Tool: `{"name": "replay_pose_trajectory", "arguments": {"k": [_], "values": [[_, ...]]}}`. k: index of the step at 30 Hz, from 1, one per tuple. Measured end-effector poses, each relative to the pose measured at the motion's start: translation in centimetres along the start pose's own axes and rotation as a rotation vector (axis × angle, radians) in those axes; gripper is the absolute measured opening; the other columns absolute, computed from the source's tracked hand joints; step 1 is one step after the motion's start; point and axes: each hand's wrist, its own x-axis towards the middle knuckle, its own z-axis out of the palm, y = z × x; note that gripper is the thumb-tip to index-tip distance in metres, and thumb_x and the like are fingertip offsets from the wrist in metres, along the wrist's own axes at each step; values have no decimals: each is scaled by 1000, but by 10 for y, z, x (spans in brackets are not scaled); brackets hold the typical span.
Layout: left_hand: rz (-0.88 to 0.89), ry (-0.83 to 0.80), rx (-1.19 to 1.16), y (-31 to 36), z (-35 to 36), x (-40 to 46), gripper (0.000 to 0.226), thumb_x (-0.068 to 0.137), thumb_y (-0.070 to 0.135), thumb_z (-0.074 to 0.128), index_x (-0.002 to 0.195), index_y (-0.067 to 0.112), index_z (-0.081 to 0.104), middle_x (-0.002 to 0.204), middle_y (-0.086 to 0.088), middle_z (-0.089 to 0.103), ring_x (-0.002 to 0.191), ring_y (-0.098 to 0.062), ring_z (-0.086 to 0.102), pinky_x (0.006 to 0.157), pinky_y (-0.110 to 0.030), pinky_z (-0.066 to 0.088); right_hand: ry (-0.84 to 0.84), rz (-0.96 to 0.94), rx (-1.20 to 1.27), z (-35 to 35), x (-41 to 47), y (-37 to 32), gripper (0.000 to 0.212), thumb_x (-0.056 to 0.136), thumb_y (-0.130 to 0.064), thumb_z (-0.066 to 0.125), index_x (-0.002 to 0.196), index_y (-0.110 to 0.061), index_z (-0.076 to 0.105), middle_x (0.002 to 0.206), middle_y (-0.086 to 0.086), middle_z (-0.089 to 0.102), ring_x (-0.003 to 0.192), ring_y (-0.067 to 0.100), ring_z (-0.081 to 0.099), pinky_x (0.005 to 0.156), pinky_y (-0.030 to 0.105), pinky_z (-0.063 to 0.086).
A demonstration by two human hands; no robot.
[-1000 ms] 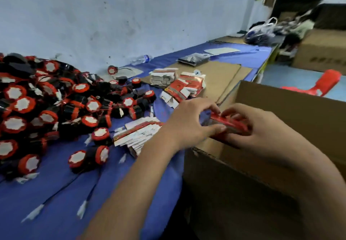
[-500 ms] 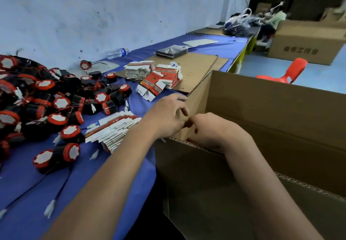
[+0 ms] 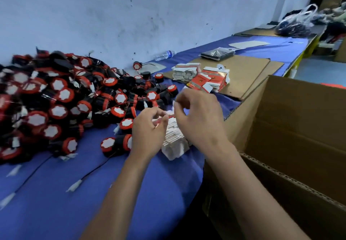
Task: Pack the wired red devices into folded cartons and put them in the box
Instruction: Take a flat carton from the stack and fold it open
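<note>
A flat carton [image 3: 169, 120], judged thin and floppy, was pinched at its edge by both hands [image 3: 148, 129] [image 3: 198, 116] atop the stack [image 3: 174, 138].

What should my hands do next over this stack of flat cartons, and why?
Probably lift the top flat carton off the stack of flat cartons and open it. Both the left hand and right hand hover there with curled fingers, apparently pinching its edge, and the red devices lie beside it.

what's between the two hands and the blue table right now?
Head view: the near stack of flat cartons lies on the blue table, under and between the left hand and right hand.
</note>
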Motion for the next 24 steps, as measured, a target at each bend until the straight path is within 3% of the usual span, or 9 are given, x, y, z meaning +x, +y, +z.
{"name": "replay_pose_trajectory", "arguments": {"k": [3, 6, 8, 12, 16, 19, 22, 24], "values": [[-194, 235, 197, -43, -35, -11, 12, 89, 10, 65, 82, 18, 69, 91, 3, 66, 92, -20, 63, 78, -43, 52, -262, 38, 79, 68, 0, -22, 10, 89, -23, 61, 80, -22, 67, 79, -3, 71, 77, 20, 64, 67, 39, 54], [-348, 415, 278, -76, -63, -16, 11, 90, 8, 63, 89, 19, 65, 99, -1, 61, 95, -24, 58, 72, -36, 43, -384, 89, 48, 128, 7, -27, 10, 88, -20, 61, 79, -23, 65, 83, 0, 73, 83, 25, 67, 67, 35, 53], [-409, 438, 274, -94, -77, -10, 12, 92, 8, 62, 93, 19, 64, 105, -2, 61, 92, -21, 56, 69, -30, 38, -415, 104, 45, 161, 17, -33, 7, 87, -20, 61, 87, -20, 68, 88, 2, 74, 90, 27, 67, 71, 35, 55], [-448, 366, 281, -113, -87, 16, 12, 93, 8, 59, 99, 17, 64, 108, -3, 63, 87, -16, 58, 66, -29, 41, -440, 112, -140, 204, 45, -39, 21, 85, -25, 64, 104, -17, 66, 114, 10, 63, 119, 35, 49, 90, 43, 49], [-244, 290, 371, -112, -72, 42, 14, 89, 6, 60, 87, 20, 62, 94, 5, 61, 84, -14, 58, 63, -23, 40, -566, 275, -377, 201, 80, -17, 48, 83, -44, 69, 123, -19, 62, 140, 16, 50, 136, 42, 35, 108, 59, 33], [-135, 130, 338, -101, -39, 58, 17, 85, 3, 58, 80, 19, 61, 78, 4, 62, 71, -15, 58, 60, -33, 46, -721, 405, -441, 189, 86, 8, 78, 79, -65, 69, 140, -22, 48, 153, 19, 37, 141, 48, 30, 110, 70, 25], [-262, 1, 325, -89, -8, 66, 18, 84, 3, 54, 84, 19, 63, 83, -1, 66, 76, -23, 61, 65, -37, 51, -843, 426, -506, 183, 72, 21, 67, 83, -47, 64, 141, -18, 45, 150, 22, 42, 140, 50, 35, 112, 76, 17], [-328, -25, 340, -86, 2, 65, 19, 83, 3, 52, 87, 18, 64, 90, -5, 66, 83, -29, 61, 69, -42, 54, -779, 393, -483, 179, 67, 27, 50, 88, -37, 62, 132, -17, 52, 142, 18, 52, 135, 44, 43, 112, 65, 28]]}}
